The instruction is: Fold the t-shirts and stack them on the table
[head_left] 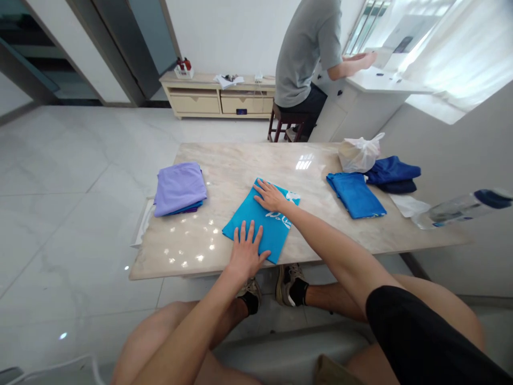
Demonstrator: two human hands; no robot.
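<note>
Black sleeve [420, 326], black socks [297, 293] (short), laced sneakers [284, 284]

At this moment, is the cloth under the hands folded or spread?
Folded, it seems: the cloth lies in a compact, straight-edged shape, its lettering reaching the edge. Left hand and right hand rest on it.

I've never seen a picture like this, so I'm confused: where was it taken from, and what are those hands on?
No robot here, just a person's two bare hands! The picture comes from a camera worn on that person's head, looking forward and down. The left hand and the right hand lie open and flat on a bright blue fabric with white lettering; neither is gripping it. It rests on a pale, shiny, marble-patterned table. At the left is a folded lilac cloth atop darker ones; at the right are a folded blue cloth and a knotted white plastic bag. Beyond the table sits another person in a grey shirt.
</note>
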